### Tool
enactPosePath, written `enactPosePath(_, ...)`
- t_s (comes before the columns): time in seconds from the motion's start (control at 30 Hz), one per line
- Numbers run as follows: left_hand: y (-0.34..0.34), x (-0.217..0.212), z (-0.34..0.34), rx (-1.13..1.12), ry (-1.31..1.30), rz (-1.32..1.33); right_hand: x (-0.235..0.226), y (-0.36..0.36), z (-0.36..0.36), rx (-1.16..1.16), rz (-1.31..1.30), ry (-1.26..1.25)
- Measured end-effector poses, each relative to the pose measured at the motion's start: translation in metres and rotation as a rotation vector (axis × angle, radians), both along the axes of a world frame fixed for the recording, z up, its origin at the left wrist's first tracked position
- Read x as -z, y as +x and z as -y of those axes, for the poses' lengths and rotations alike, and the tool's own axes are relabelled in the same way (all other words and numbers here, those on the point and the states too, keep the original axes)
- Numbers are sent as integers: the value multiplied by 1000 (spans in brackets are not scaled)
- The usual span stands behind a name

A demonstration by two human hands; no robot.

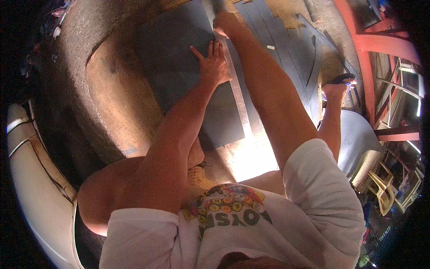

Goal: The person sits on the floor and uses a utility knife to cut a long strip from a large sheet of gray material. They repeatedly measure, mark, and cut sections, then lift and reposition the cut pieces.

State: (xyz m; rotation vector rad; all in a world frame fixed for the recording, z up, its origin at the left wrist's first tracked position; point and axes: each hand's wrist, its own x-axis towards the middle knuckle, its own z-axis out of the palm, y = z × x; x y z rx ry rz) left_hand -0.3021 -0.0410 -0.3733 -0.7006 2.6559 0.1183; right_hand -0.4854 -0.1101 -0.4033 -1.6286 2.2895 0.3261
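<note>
A large dark grey sheet [174, 58] lies flat in front of me, with a long metal ruler [239, 103] running lengthwise over it. My left hand [214, 66] presses down with fingers spread, its palm edge on the ruler and the fingertips on the sheet. Farther along, my right hand [225, 24] is closed beside the ruler's far part. What it grips is hidden by the fingers; a thin dark tip shows just below it. To the right, several cut strips of the same dark material [268, 31] overlap, and a small white piece [270, 47] rests on them.
A worn wooden board [121, 89] lies under the sheet's left side. My sandalled foot [338, 87] is at the right, near a red metal frame [367, 67]. A pale curved object [40, 193] stands at lower left, a cream plastic chair [380, 188] at lower right.
</note>
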Motion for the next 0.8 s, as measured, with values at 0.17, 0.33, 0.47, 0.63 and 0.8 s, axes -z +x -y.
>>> enactPosePath(0.17,6,8,0,3,-55,-88,-13,26,-49,-152,-84,-199)
enactPosePath(0.33,6,10,1,43,-24,-104,-11,53,-92,237,120,-123)
enactPosePath(0.47,17,18,9,-4,-46,-69,-39,93,-129,497,438,-203)
enactPosePath(0.63,1,-8,2,26,-41,59,-26,88,-150,365,335,-186)
enactPosePath(0.8,1,5,0,44,-96,-12,-19,91,-160,474,360,-163)
